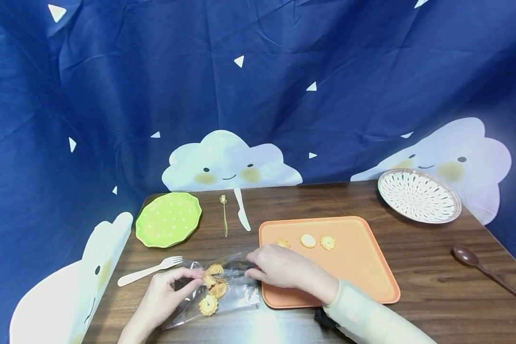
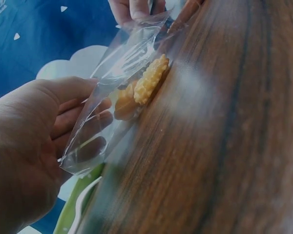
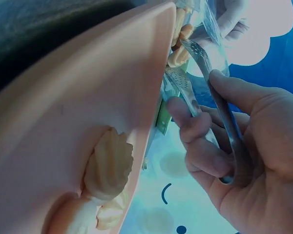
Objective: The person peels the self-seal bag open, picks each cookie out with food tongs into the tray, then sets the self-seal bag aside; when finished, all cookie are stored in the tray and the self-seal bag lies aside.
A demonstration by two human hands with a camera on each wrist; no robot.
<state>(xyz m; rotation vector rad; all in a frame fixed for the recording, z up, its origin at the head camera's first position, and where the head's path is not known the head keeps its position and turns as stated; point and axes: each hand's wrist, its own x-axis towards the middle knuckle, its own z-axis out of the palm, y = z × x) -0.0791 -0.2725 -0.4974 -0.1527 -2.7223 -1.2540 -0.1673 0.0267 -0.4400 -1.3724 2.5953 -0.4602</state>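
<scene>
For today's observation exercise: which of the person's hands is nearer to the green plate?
Left. The left hand holds the clear bag just below the green plate, by the fork. The right hand, gripping metal tongs, lies further right at the orange tray.

Far left plate: a lime green scalloped plate with white dots (image 1: 168,220), near the table's back left corner.
Beside it: a slim gold teaspoon (image 1: 224,214) and a cream plastic knife (image 1: 241,209), lying side by side, apart from each other.
Front left: a cream plastic fork (image 1: 149,270), tines pointing right.
Far right plate: a round white plate with dark speckles (image 1: 419,196).
Right edge: a dark brown wooden spoon (image 1: 490,274), lying at a slant.
Surface: a dark wooden table (image 1: 434,286).
Backdrop: a navy blue cloth with smiling white clouds (image 1: 228,162) and small white triangles.
</scene>
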